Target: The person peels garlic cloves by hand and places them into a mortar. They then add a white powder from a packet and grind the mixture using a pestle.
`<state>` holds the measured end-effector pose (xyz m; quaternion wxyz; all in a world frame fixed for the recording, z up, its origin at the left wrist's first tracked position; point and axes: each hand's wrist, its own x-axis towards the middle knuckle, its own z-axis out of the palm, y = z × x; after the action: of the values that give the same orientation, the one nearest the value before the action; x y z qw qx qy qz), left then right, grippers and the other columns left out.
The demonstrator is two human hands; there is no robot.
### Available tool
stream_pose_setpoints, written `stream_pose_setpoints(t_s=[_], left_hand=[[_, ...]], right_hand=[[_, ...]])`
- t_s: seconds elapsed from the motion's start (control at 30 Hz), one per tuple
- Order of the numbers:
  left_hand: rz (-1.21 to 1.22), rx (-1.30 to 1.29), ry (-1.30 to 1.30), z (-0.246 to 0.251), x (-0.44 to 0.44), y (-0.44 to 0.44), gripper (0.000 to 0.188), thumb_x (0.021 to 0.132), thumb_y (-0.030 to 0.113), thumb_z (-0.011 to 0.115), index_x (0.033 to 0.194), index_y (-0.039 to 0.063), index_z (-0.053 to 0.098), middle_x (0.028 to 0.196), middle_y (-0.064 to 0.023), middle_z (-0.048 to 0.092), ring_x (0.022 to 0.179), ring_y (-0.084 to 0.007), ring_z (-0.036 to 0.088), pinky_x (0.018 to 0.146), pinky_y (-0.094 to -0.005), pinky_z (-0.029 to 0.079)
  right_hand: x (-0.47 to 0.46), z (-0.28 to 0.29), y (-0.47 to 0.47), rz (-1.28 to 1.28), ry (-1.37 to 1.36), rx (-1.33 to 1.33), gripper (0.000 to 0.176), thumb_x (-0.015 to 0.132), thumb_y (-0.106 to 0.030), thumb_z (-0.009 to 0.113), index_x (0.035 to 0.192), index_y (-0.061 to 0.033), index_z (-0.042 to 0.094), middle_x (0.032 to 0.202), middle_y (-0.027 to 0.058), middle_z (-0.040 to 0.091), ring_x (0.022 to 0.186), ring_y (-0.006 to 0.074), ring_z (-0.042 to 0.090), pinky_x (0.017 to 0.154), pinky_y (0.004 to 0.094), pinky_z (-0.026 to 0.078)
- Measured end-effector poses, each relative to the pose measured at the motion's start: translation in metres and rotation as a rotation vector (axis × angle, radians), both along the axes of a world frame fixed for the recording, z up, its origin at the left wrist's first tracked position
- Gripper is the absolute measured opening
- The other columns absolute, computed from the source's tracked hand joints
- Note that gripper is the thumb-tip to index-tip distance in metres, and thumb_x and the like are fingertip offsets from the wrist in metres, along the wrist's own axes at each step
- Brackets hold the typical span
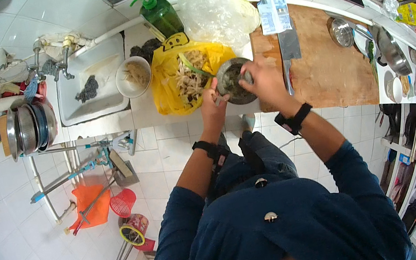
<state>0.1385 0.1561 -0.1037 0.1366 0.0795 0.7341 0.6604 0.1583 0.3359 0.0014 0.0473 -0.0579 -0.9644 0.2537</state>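
A grey stone mortar (232,97) stands on the counter in front of me, with some greenish mush inside. My right hand (265,83) is closed around a stone pestle (246,77) whose lower end is in the bowl. At the mortar's left rim is my left hand (214,98), its fingers against the side; how firmly it grips cannot be told. Just left lies an open yellow plastic bag (166,100) full of pale peelings and scraps, a green stalk (189,64) on top. Right of the mortar, a cleaver (289,45) rests on a wooden cutting board (329,62).
A white bowl (123,88) with pale shreds stands between the bag and the sink (82,113). Behind are a green pump bottle (164,14) and a clear plastic bag (205,17). A blue and white packet (273,14) overlaps the board; metal bowls (341,33) stand right.
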Motion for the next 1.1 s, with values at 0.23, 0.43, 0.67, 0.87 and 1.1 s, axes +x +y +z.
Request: stream_pose_setpoints(t_s=[0.23, 0.43, 0.67, 0.87, 1.1], left_hand=[[0.002, 0.09, -0.015, -0.011, 0.006, -0.001, 0.036, 0.084, -0.009, 0.065, 0.094, 0.005, 0.033, 0.149, -0.0163, 0.042, 0.106, -0.0119, 0.044, 0.088, -0.0276, 0.044], [-0.029, -0.06, -0.047, -0.004, 0.005, -0.003, 0.037, 0.083, -0.01, 0.065, 0.094, 0.005, 0.033, 0.149, -0.0168, 0.042, 0.108, -0.0108, 0.048, 0.092, -0.0282, 0.044], [-0.007, 0.039, -0.011, -0.004, 0.008, -0.003, 0.038, 0.083, -0.009, 0.067, 0.093, 0.005, 0.033, 0.148, -0.0158, 0.043, 0.103, -0.0094, 0.051, 0.089, -0.0279, 0.046], [-0.008, 0.043, -0.01, -0.003, 0.006, -0.002, 0.036, 0.083, -0.009, 0.066, 0.093, 0.005, 0.034, 0.148, -0.0172, 0.043, 0.104, -0.0109, 0.053, 0.09, -0.0283, 0.047], [0.005, 0.091, -0.034, -0.006, 0.006, -0.003, 0.036, 0.083, -0.01, 0.065, 0.093, 0.005, 0.033, 0.148, -0.0198, 0.042, 0.111, -0.0127, 0.054, 0.092, -0.0289, 0.046]], right_hand=[[0.001, -0.003, -0.004, -0.041, -0.096, -0.096, 0.025, 0.076, -0.024, 0.077, 0.092, -0.0134, 0.062, 0.091, 0.0115, 0.057, 0.073, 0.0325, 0.062, 0.063, 0.0407, 0.05], [-0.001, -0.014, -0.002, -0.092, 0.013, -0.111, 0.025, 0.075, -0.024, 0.078, 0.094, -0.0146, 0.064, 0.094, 0.0102, 0.058, 0.074, 0.0313, 0.062, 0.062, 0.0399, 0.05], [0.001, -0.014, -0.006, -0.171, 0.057, -0.164, 0.025, 0.075, -0.023, 0.078, 0.093, -0.0147, 0.064, 0.087, 0.0094, 0.053, 0.073, 0.0314, 0.061, 0.062, 0.0398, 0.05], [-0.002, -0.013, -0.012, -0.162, 0.132, -0.151, 0.025, 0.076, -0.024, 0.078, 0.093, -0.0141, 0.063, 0.089, 0.0103, 0.055, 0.071, 0.0303, 0.061, 0.06, 0.0385, 0.05], [0.001, -0.009, -0.021, -0.201, 0.082, -0.226, 0.026, 0.076, -0.021, 0.079, 0.094, -0.0116, 0.063, 0.089, 0.0123, 0.053, 0.075, 0.0327, 0.062, 0.063, 0.0405, 0.05]])
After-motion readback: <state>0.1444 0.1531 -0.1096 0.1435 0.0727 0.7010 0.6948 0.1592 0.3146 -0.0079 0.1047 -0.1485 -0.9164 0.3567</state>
